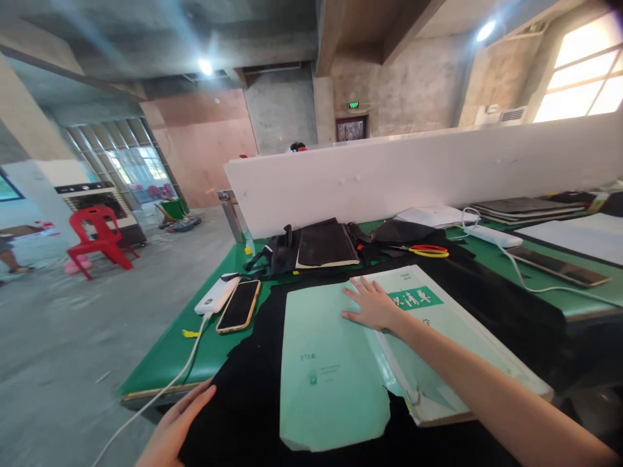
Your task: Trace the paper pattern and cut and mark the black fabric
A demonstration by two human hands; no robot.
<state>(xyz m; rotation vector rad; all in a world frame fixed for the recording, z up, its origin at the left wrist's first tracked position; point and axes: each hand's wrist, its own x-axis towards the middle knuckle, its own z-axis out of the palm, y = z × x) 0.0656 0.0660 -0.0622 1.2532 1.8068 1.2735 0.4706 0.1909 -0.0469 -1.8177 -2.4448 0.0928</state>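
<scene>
a spine under strain is being shown: a thick paperback book with a pale green paper cover (pixel 452 318) is being supported near the centre of the scene by a soft black cloth (pixel 257 402). it is being judged that the ragged split at the near end of the spine could be lengthened if the pale green cover panel (pixel 335 350), at left, is being drawn sideways while the page block, at right, is being weighed down by the forearm. creasing is also being risked where uneven pressure is being applied by the right bare hand (pixel 372 303), which is being held flat and wide across the far end of the fold, nothing being gripped. the left bare hand (pixel 180 421) is being placed at the cloth's near left edge, its fingers extended; whether cloth is being pinched cannot be told. should the thin white cable (pixel 200 334) beside it be caught, the white plastic power bank (pixel 217 295) could be dragged. on the front cover, white characters are being set off by a dark green band; clipped-looking corners and wrinkled, glossy patches along the spine are being displayed.
</scene>
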